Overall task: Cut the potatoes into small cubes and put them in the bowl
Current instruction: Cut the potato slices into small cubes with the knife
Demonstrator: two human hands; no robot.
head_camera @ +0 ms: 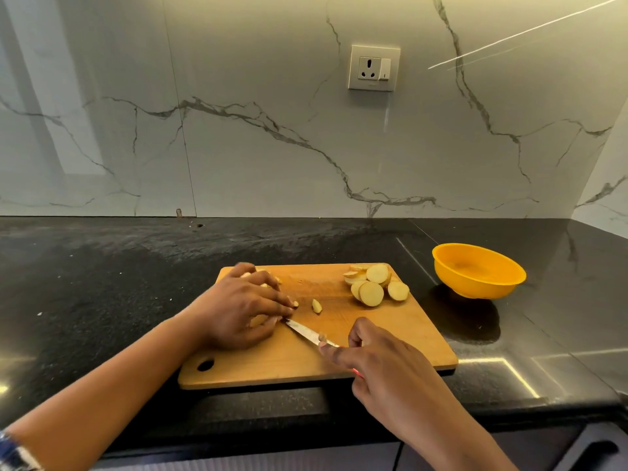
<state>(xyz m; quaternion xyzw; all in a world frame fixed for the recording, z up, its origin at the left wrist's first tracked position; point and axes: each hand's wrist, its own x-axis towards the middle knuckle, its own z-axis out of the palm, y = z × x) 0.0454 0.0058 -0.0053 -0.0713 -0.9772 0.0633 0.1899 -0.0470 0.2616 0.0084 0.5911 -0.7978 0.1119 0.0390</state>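
Head view: the camera is looking down on a kitchen corner.
Left hand: the left hand (244, 307) is lying at lower centre of the frame, its fingers curling down over a pale cut potato piece (257, 321) and pinning it to the board. Most of that piece is hiding under the palm.
Right hand: the right hand (384, 365) is sitting just right of centre, lower down, and is gripping a slim steel-bladed knife (306, 331) by its handle. Only a sliver of red is showing from the handle.
Knife: the blade is slanting up and left across the board, and its tip is meeting the left fingertips.
Loose bit: one small potato wedge (316, 305) is lying on the board just right of the left hand.
Slices: a heap of round skin-on potato slices (372, 283) is resting in the board's upper right corner.
Board: the rectangular wooden cutting board (407, 321) is lying on the black stone surface (102, 283), with its hanging hole at the lower left.
Bowl: the round yellow plastic bowl (475, 287) is standing on the surface just right of the board, near the slices but apart from them.
Background: a white veined marble wall (238, 147) is filling the upper frame and carrying a white socket plate (373, 68).
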